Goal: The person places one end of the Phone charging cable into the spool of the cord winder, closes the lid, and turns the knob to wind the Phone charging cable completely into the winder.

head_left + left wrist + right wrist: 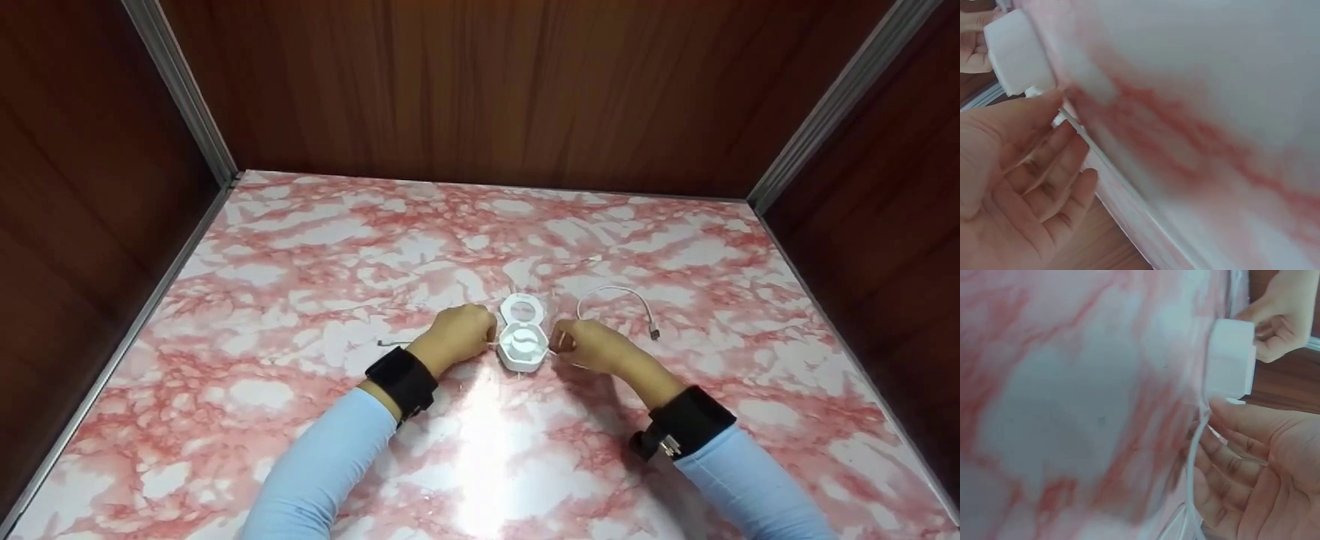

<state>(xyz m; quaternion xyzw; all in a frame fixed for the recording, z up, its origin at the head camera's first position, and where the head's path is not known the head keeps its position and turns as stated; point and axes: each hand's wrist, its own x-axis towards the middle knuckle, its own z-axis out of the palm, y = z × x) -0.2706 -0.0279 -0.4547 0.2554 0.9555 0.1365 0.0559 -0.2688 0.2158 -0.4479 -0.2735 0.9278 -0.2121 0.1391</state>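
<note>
Fingers of left hand [461,332] and right hand [594,345] pinch cable [1190,467] beside case [523,358], well off back edge of worktop [300,405]; uneven pull could skid case, jam cable.

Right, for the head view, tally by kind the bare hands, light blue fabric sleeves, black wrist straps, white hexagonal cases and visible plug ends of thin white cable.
Bare hands: 2
Light blue sleeves: 2
Black wrist straps: 2
Open white hexagonal case: 1
Plug ends of thin white cable: 2
Total: 9
</note>
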